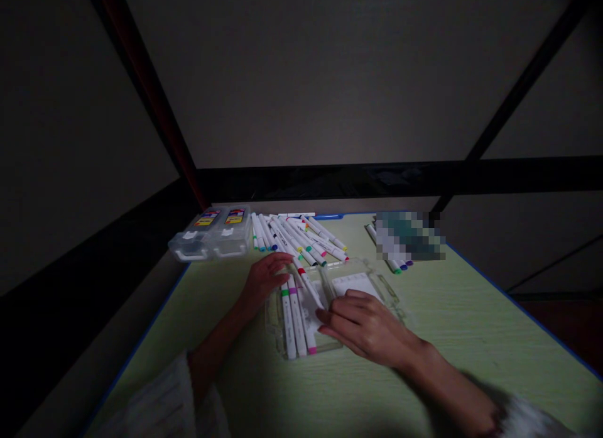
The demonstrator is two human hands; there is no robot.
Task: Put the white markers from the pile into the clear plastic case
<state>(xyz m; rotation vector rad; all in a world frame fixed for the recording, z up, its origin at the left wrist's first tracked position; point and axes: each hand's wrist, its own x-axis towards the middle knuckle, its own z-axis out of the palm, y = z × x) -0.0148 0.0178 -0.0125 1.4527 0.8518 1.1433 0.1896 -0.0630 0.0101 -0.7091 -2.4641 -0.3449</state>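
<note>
My right hand (365, 325) pinches the lower end of a white marker (306, 281) with a red band, held slanted over an open clear plastic case (332, 271). My left hand (264, 281) is at the case's left side, thumb and fingers apart and curved, with fingertips close to that marker's upper end; whether they touch it I cannot tell. Several white markers (293, 318) lie side by side in the left half of the case, with green, purple and pink marks. A white sheet (355, 284) shows in the right half, partly behind my right hand.
Beyond the case lies a loose pile of white markers (294, 234) with coloured ends. Two closed clear cases (228, 240) stand at the back left. At the right, several markers (389, 252) lie beside a blurred dark item (414, 237). The pale green table (452, 337) has blue edges.
</note>
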